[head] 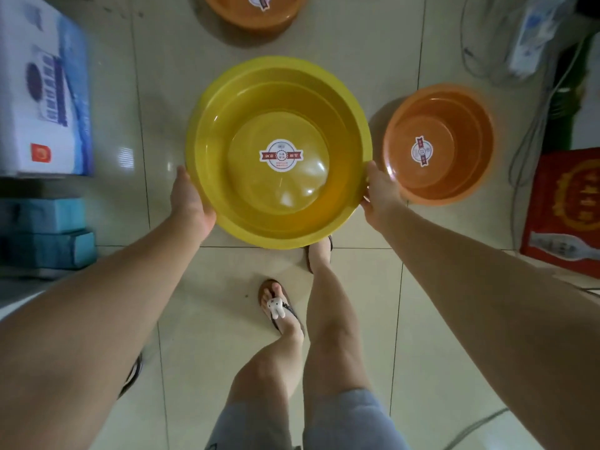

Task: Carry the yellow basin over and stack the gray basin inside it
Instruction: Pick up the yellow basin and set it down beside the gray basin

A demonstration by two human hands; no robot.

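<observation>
Two hands carry the yellow basin [278, 152] above the tiled floor [373, 53] — left hand [191, 198] and right hand [381, 190] clamped on opposite rims, fingers hidden beneath. Head view: the carrying step is in hand; next, set it down level near the gray basin, which is nowhere in view. An orange basin [438, 144] lies just beside — probably grounded; another orange basin [256, 9] is cut off at top.
</observation>
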